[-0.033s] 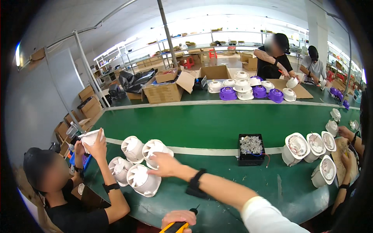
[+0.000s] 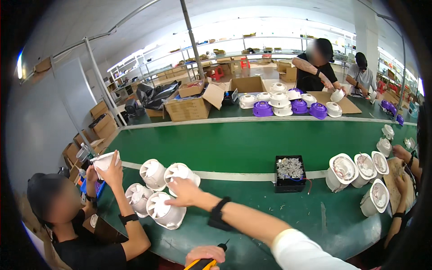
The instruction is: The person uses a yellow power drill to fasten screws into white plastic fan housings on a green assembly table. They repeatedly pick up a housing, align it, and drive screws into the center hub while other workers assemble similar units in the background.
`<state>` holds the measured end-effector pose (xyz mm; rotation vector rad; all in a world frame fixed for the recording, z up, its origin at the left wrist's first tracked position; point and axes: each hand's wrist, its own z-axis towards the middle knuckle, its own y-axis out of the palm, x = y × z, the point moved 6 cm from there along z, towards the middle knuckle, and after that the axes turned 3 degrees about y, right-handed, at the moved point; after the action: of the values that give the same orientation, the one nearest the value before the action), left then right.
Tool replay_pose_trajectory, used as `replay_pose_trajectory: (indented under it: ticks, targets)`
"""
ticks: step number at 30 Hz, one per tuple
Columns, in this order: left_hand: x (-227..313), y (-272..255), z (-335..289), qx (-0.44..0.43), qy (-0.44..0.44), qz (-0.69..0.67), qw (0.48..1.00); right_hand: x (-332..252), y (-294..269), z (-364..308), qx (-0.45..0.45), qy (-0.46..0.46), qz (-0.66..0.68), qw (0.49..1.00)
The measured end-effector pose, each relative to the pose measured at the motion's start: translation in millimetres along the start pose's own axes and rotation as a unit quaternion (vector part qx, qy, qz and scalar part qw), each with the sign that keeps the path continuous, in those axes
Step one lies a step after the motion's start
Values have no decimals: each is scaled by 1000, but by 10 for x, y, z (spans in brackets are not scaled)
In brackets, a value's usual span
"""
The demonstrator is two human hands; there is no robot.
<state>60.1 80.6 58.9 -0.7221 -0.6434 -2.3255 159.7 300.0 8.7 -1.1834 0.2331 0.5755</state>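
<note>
My right hand reaches far left across the green table and grips the rim of a white round fan housing. A black band sits on that wrist and the sleeve is white. Three more white fan housings stand around it, the nearest just below my hand. At the lower edge my left hand holds a yellow and black screwdriver, tip pointing up and right.
A seated person at lower left holds up a white part. A black tray of small parts stands mid-table, more white housings at right by another person's hands. Cardboard boxes and purple and white parts line the far bench, where two people work.
</note>
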Motion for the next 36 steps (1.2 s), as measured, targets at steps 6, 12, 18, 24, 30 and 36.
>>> replay_pose_trajectory:
  ticks: [6, 12, 18, 24, 30, 36]
  targets:
    - [271, -97, -77, 33, -34, 61, 997, -164, 370, 201, -44, 103, -149, 982]
    - [228, -79, -117, 47, 16, 29, 998, -179, 133, -215, -22, 122, -211, 970]
    - [81, 187, -105, 0, 51, -24, 998, -97, -236, -1061, 8, 154, -255, 955]
    - [-42, 357, -87, -27, 41, -65, 997, 108, -738, -1668, 47, 76, -236, 968]
    - [-87, 550, -38, -51, 40, -45, 997, 565, -969, -1908, 105, 100, -153, 977]
    - [31, 560, 16, -32, 72, -22, 997, 1072, -1900, -2765, 179, 332, 450, 809]
